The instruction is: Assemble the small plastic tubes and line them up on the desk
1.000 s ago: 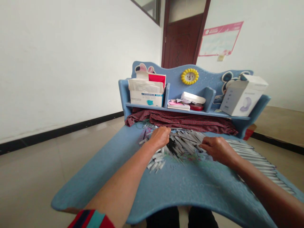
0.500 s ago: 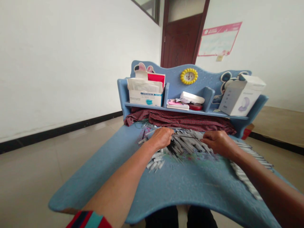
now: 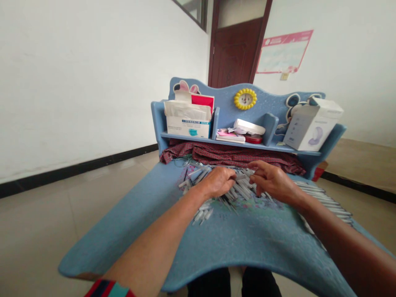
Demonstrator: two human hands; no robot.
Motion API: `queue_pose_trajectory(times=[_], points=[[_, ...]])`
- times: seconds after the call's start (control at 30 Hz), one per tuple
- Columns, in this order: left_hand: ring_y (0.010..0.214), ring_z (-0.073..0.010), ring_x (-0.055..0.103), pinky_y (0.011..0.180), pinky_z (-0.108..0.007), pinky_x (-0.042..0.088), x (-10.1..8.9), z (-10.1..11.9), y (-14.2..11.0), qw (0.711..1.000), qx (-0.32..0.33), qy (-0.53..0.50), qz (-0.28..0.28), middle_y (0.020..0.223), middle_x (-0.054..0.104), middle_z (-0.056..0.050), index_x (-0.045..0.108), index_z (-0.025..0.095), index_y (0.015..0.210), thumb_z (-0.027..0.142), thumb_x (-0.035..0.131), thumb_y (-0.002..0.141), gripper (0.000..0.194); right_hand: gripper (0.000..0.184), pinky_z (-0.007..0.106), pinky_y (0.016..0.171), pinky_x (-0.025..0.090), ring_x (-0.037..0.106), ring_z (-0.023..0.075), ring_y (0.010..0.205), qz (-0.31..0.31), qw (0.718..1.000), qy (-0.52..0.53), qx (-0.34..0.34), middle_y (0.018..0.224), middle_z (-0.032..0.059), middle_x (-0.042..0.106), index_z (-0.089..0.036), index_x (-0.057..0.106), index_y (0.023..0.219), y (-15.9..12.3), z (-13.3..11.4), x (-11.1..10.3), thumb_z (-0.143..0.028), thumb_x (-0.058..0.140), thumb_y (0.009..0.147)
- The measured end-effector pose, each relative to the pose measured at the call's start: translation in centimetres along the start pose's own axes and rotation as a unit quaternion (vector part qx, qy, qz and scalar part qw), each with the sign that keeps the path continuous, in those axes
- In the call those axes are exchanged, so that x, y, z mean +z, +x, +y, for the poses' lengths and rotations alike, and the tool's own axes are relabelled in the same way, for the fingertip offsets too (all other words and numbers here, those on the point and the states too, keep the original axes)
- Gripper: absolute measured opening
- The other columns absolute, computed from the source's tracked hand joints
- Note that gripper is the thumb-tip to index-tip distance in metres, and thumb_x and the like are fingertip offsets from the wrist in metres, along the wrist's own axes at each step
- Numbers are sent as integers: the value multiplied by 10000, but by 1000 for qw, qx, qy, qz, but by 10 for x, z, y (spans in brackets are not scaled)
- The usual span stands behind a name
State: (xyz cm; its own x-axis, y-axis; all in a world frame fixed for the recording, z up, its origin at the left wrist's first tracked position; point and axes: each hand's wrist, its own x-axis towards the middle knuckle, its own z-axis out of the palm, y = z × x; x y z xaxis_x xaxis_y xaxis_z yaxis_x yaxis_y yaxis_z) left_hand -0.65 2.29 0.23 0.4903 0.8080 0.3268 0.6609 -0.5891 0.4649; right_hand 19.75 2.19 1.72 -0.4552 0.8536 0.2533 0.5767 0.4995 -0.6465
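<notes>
A loose pile of slim white and clear pen barrels (image 3: pixel 244 190) lies on the blue desk (image 3: pixel 247 235), with thin dark rods among them. My left hand (image 3: pixel 220 181) is over the pile's left part, its fingers curled closed; what they hold is hidden. Just to the right, my right hand (image 3: pixel 270 181) hovers at the pile's right side, index finger stretched out and thumb apart, with nothing visible in it. Short white pieces like pen caps (image 3: pixel 203 215) lie below my left wrist. Beside my right forearm, a row of similar pens (image 3: pixel 324 200) lies side by side.
A red checked cloth (image 3: pixel 229 156) is bunched under the desk's shelf. On that shelf stand a mask box (image 3: pixel 187 126), some papers (image 3: pixel 230 138), a red round tin (image 3: pixel 253 140) and a white carton (image 3: pixel 312 126). A yellow flower-shaped clock (image 3: pixel 245 99) sits above.
Half a second ago a thin dark rod stretched between my hands; now it is not visible there. My left hand has moved right, and my right hand has opened its index finger.
</notes>
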Motion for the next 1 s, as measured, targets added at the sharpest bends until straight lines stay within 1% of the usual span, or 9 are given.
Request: queue_pose_trajectory(times=[0.1,0.27,0.4,0.57,0.67,0.73,0.77,0.87,1.0], points=[[528,-111,562,510,-195,384,0,-3,1,995,-45,-78,31,581,586,14,644,136,804,203,491,747,177,259,219,505,414,602,131,516,-25,989,-147,1,665,24,649,-176,593,994,1,9,-3,-255,433,806],[408,-91,515,411,-179,344,-2,-5,3,976,-93,-189,57,503,503,48,604,123,764,206,504,737,133,311,320,633,439,655,255,769,-128,884,-448,11,801,121,693,-194,668,937,-3,30,6,-108,430,755],[404,-82,515,400,-172,345,-2,-4,4,972,-88,-211,54,518,518,47,597,124,747,196,513,729,112,370,357,649,458,660,283,796,-174,848,-500,-8,832,165,691,-157,672,922,-6,34,20,-28,370,750],[395,-77,508,394,-169,345,1,-8,4,975,-86,-203,37,510,512,48,596,127,720,199,520,725,105,327,340,641,453,659,268,766,-163,860,-483,-24,788,160,690,-143,671,847,-4,37,24,-32,384,737],[400,-75,515,403,-172,354,2,-10,4,975,-85,-205,26,544,538,40,604,128,730,186,519,717,104,207,298,593,439,649,227,683,-78,925,-372,-17,702,109,674,-155,637,779,-3,35,18,-101,447,718],[402,-74,515,413,-175,362,3,-10,3,975,-85,-205,18,553,544,39,603,129,727,187,522,712,101,122,261,520,422,624,180,567,-21,984,-174,8,655,64,660,-164,591,755,-3,28,15,-158,477,713],[402,-75,514,418,-177,366,3,-10,3,975,-85,-203,14,546,539,41,601,129,723,191,523,712,100,89,248,484,414,605,158,509,1,999,-47,25,653,48,659,-167,567,759,-3,24,14,-185,495,711],[402,-79,513,425,-180,369,4,-10,3,977,-88,-192,4,523,522,47,595,134,720,210,523,718,105,150,244,442,425,575,130,423,53,960,271,48,698,38,679,-169,519,794,-1,9,15,-248,583,683],[418,-85,524,424,-179,366,4,-10,3,980,-85,-182,-6,530,523,42,589,140,722,234,516,728,119,242,251,445,447,595,140,431,83,908,410,31,698,48,691,-161,519,801,3,-2,19,-274,670,649]])
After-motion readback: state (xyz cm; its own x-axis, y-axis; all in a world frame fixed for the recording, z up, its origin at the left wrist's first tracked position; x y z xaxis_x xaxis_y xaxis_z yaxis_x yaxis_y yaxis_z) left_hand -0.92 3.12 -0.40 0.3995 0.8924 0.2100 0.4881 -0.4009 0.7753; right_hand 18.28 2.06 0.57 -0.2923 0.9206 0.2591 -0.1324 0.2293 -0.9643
